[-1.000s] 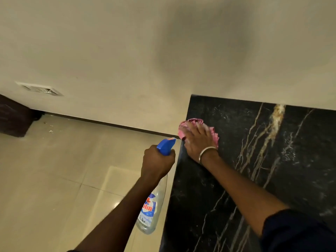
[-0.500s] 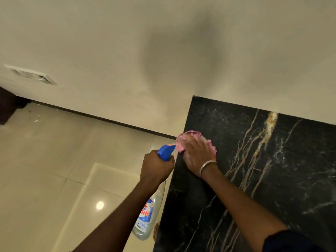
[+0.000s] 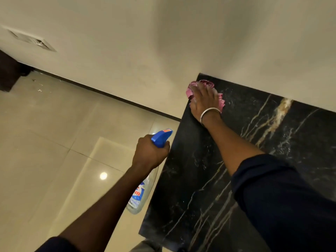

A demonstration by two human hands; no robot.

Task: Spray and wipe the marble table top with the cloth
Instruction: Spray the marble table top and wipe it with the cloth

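Observation:
The black marble table top [image 3: 258, 160] with gold and white veins fills the right side and butts against the wall. My right hand [image 3: 204, 101] presses flat on a pink cloth [image 3: 221, 102] at the top's far left corner, close to the wall. My left hand [image 3: 150, 153] grips the neck of a clear spray bottle [image 3: 141, 193] with a blue trigger head [image 3: 161, 138], held in the air just left of the table's left edge. The bottle body hangs below the hand.
A cream wall [image 3: 163, 42] rises behind the table, with a vent grille [image 3: 31, 40] at upper left. Glossy beige floor tiles [image 3: 54, 142] spread to the left of the table. A dark piece of furniture [image 3: 9, 73] stands at the far left edge.
My right hand has slid the cloth away from me along the left edge into the far corner by the wall. My left hand still holds the bottle beside the table.

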